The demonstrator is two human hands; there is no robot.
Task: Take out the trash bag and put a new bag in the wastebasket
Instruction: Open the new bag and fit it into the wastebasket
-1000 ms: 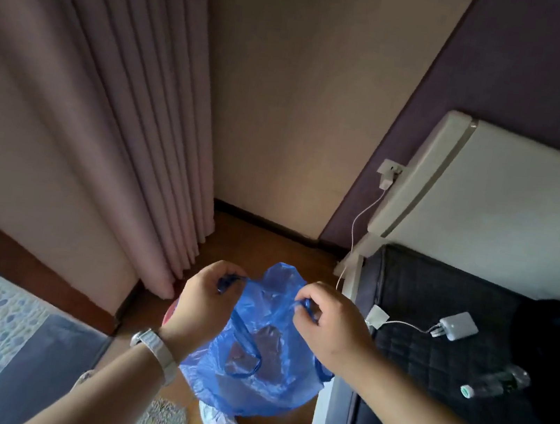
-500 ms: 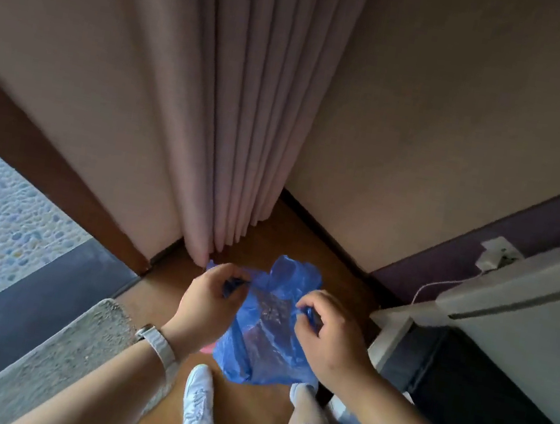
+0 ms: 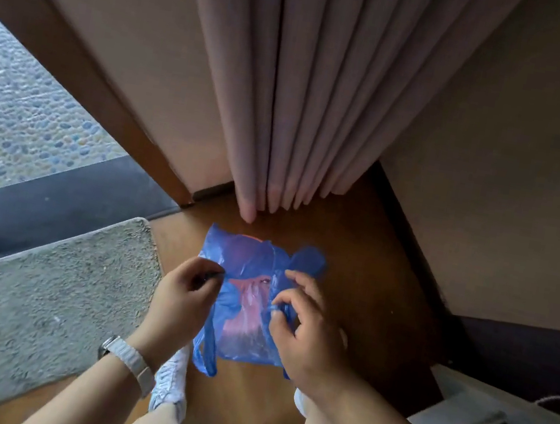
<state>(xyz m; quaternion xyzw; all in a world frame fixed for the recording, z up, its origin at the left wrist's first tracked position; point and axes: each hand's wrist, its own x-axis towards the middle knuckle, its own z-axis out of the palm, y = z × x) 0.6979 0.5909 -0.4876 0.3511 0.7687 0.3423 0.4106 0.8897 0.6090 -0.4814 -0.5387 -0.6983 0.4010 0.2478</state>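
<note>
A thin blue plastic bag (image 3: 255, 263) hangs between both my hands above the wooden floor. My left hand (image 3: 184, 297), with a white watch on its wrist, pinches the bag's left edge. My right hand (image 3: 307, 330) pinches the right edge near a handle loop. Something pink, possibly the wastebasket, shows through the bag (image 3: 241, 319); I cannot tell for sure. A blue handle loop (image 3: 206, 357) dangles below the left hand.
A pink curtain (image 3: 288, 103) hangs down to the floor in the corner just beyond the bag. A grey mat (image 3: 37, 301) lies to the left. A white furniture edge (image 3: 467, 406) stands at the right. My white shoe (image 3: 169, 381) is below the bag.
The view has tilted down and turned left; the bed and charger are out of sight. Both hands have lowered the bag toward the floor and spread it wider.
</note>
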